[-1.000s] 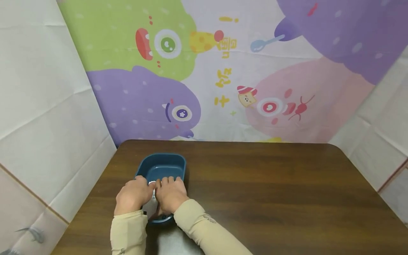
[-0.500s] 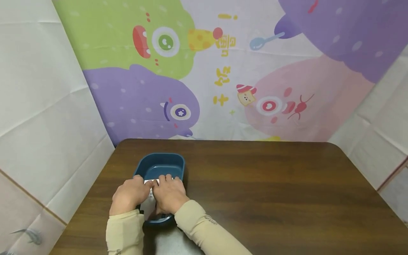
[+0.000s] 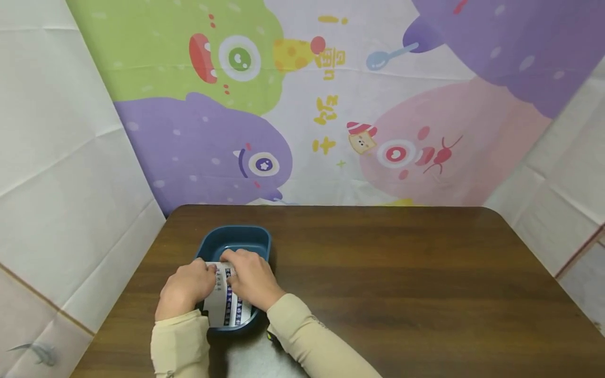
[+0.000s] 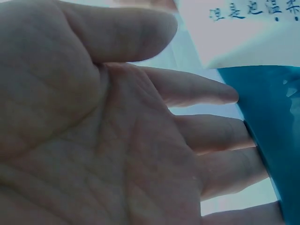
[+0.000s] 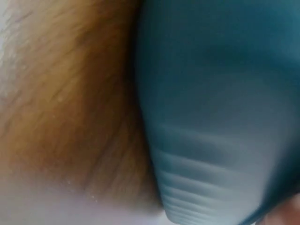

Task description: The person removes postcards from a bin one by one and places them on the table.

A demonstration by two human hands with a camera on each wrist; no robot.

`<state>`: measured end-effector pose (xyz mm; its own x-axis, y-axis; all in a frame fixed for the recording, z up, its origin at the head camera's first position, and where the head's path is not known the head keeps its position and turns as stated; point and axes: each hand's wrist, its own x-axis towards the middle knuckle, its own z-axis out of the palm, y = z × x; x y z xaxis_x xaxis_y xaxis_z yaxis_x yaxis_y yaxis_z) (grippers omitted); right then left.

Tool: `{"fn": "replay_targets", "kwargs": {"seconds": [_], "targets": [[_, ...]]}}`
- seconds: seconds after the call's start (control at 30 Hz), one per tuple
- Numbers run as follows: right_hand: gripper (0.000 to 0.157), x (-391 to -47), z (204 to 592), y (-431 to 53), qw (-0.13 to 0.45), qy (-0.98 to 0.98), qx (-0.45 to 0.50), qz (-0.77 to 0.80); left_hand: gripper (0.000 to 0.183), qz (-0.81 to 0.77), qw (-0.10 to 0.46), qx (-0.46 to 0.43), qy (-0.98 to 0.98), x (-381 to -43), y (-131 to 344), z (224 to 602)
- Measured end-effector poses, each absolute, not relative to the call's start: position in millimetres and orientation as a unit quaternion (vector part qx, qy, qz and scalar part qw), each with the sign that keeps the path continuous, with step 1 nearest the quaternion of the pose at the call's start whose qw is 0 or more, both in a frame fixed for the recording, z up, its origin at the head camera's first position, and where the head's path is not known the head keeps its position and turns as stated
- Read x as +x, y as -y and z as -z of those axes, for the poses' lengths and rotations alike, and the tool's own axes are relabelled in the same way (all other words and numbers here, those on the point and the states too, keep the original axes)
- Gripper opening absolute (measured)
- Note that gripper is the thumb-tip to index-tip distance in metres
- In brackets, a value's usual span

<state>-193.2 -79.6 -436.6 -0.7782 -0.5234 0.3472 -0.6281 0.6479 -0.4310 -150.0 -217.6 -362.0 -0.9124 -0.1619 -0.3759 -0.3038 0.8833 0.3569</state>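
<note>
A flat white piece (image 3: 216, 304) with dark characters and blue strips of print lies over the near part of a blue rounded container (image 3: 248, 231). Characters show on the same piece (image 4: 248, 35) above the container's wall (image 4: 262, 108) in the left wrist view. My left hand (image 3: 186, 289) is at the container's left side, its fingers fairly straight against the wall and its thumb by the white piece's edge. My right hand (image 3: 252, 278) reaches over the right side, index finger at the far edge and thumb over the print. Its other fingers are mostly hidden.
The container stands on the left of a brown wooden table (image 3: 402, 283). Behind it hangs a cartoon-printed cloth (image 3: 331, 173), with white panels (image 3: 47, 157) at the sides. A pale grey surface (image 3: 262, 357) shows between the sleeves.
My right hand has lifted and shifted off the middle of the white piece, uncovering its blue print. My left hand has slid slightly left. The view has also drifted a little.
</note>
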Motion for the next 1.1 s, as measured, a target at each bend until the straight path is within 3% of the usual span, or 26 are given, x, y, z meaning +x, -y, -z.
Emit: {"fn": "replay_targets", "kwargs": {"seconds": [0.17, 0.5, 0.63, 0.77, 0.83, 0.93, 1.1], "targets": [[0.028, -199.2, 438.6, 75.9, 0.072, 0.868, 0.312, -0.379, 0.047, -0.223, 0.167, -0.131, -0.951, -148.6, 221.8, 364.4], [0.047, -198.1, 441.7, 66.7, 0.063, 0.803, 0.275, -0.525, 0.048, -0.226, 0.17, -0.13, -0.95, -145.3, 227.1, 368.0], [0.048, -197.1, 436.9, 58.9, 0.118, 0.738, 0.184, -0.638, 0.061, -0.219, 0.186, -0.127, -0.949, -144.4, 224.8, 368.4], [0.03, -200.5, 421.6, 33.1, 0.196, 0.682, 0.108, -0.697, 0.074, -0.209, 0.196, -0.126, -0.95, -146.3, 222.6, 366.7], [0.022, -202.9, 413.5, 13.2, 0.205, 0.669, 0.086, -0.709, 0.077, -0.206, 0.198, -0.125, -0.95, -147.5, 221.7, 365.7], [0.029, -209.8, 404.0, -21.1, 0.168, 0.689, 0.069, -0.702, 0.078, -0.206, 0.199, -0.122, -0.95, -148.0, 222.1, 363.8], [0.058, -221.1, 401.3, -73.6, 0.037, 0.769, 0.067, -0.635, 0.078, -0.213, 0.207, -0.117, -0.948, -147.3, 224.6, 360.2]]}}
